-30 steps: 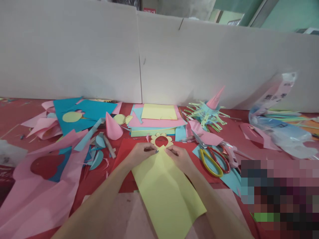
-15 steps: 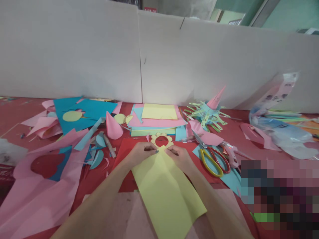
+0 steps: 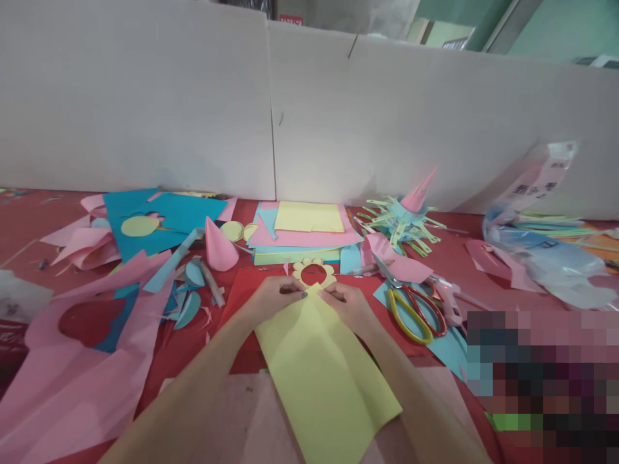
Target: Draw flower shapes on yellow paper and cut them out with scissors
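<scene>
A large sheet of yellow craft paper (image 3: 324, 380) stretches from the middle of the table toward me, its far corner raised. My left hand (image 3: 275, 298) pinches the sheet near that corner from the left. From the right, my right hand (image 3: 349, 304) pinches it close by. Just beyond the fingertips lies a yellow flower-shaped ring (image 3: 298, 265) with a scalloped edge and a round hole. Under the hands is a red sheet (image 3: 236, 303). Scissors (image 3: 411, 316) with one yellow and one red handle rest to the right of my right hand.
A pink paper cone (image 3: 221, 248) stands left of a stack of coloured sheets (image 3: 309, 237). Behind the scissors sits a spiky green-and-blue piece with a pink cone (image 3: 411, 206). A pink glue gun (image 3: 449, 303) lies right. Cut pink paper (image 3: 97, 386) covers the left; a white board (image 3: 193, 103) closes the back.
</scene>
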The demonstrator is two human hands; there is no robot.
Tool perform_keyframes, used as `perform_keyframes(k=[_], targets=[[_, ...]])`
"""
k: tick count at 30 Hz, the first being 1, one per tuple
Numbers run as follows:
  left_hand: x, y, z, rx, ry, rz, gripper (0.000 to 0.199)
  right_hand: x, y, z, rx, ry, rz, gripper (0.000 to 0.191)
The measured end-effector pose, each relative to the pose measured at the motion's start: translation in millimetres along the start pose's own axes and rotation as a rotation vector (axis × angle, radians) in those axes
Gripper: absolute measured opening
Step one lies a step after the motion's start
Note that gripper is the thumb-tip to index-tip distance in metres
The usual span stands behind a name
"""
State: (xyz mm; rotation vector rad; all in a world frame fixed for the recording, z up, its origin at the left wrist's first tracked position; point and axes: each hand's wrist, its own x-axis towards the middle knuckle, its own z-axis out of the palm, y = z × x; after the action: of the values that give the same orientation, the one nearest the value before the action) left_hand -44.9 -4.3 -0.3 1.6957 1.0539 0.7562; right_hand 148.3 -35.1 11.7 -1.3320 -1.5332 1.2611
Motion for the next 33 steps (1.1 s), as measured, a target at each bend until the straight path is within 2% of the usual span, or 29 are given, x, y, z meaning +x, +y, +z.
perform_keyframes(k=[12, 33], targets=[[-0.1, 1.3, 0.0, -0.062, -0.016, -0.025, 0.019, -0.7, 0.0, 0.1, -0.006, 0.013, -0.004, 0.028], [-0.4, 4.3, 0.6, -0.037, -0.006, -0.047, 0.022, 0.9, 0.9, -2.2, -0.079, -0.008, -0.011, 0.032]])
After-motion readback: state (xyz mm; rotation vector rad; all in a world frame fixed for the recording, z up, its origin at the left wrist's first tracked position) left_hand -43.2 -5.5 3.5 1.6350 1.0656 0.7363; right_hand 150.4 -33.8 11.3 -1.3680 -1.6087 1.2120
